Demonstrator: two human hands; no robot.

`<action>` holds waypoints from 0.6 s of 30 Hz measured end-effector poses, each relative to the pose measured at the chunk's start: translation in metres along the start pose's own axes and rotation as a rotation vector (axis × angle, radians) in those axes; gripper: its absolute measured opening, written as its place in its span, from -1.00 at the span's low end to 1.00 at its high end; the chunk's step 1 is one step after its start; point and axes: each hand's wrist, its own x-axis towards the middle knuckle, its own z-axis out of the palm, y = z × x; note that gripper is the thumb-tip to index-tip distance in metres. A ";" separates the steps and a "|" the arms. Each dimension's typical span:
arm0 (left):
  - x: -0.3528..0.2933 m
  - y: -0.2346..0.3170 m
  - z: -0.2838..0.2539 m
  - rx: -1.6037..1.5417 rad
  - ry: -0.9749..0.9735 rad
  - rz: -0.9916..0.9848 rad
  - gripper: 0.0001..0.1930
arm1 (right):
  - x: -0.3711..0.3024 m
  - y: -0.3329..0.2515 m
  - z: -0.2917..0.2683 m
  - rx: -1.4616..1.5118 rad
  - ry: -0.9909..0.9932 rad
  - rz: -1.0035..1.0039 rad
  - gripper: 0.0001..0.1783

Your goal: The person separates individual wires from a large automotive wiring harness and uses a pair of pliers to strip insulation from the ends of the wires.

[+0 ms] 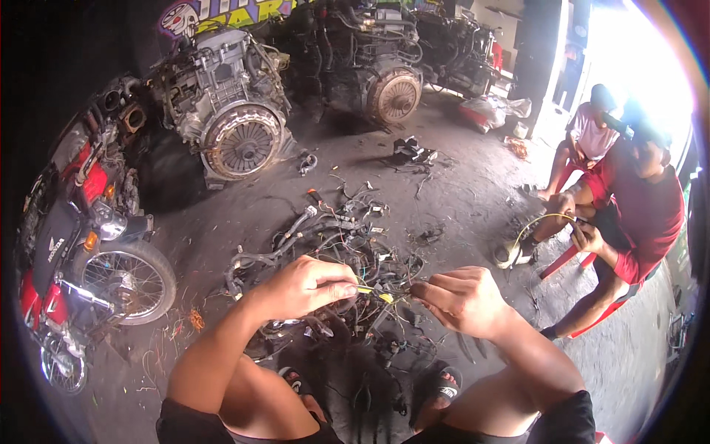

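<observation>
In front of me, my left hand (pixel 310 285) is closed in a pinch on a thin wire (pixel 365 288) with yellow on it. My right hand (pixel 464 302) is also closed, its fingertips pressed on the dark end of the wire stretch between the hands. Whether this is one wire or several cannot be made out. Below and beyond the hands, a tangled wiring harness (pixel 299 222) lies on the floor, with grey sleeved bundles, connectors and loose coloured strands. My hands cover part of that pile.
Large engines (pixel 237 96) stand along the back. A red motorcycle (pixel 92 185) is parked at left. At right, a seated co-worker (pixel 643 192) in red holds a yellow wire (pixel 534 220); another person (pixel 588 140) sits behind. Black parts (pixel 414 152) lie farther back.
</observation>
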 end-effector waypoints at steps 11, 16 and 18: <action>-0.015 -0.024 -0.011 -0.225 -0.068 -0.170 -0.70 | -0.008 -0.002 -0.008 -0.054 -0.014 -0.040 -0.62; -0.034 -0.046 -0.021 -0.224 0.212 -0.219 -0.74 | -0.035 0.017 -0.020 -0.143 -0.025 0.029 -0.74; -0.066 -0.055 -0.052 -0.411 0.250 -0.390 -0.78 | -0.059 0.021 -0.042 0.055 0.138 0.568 -0.92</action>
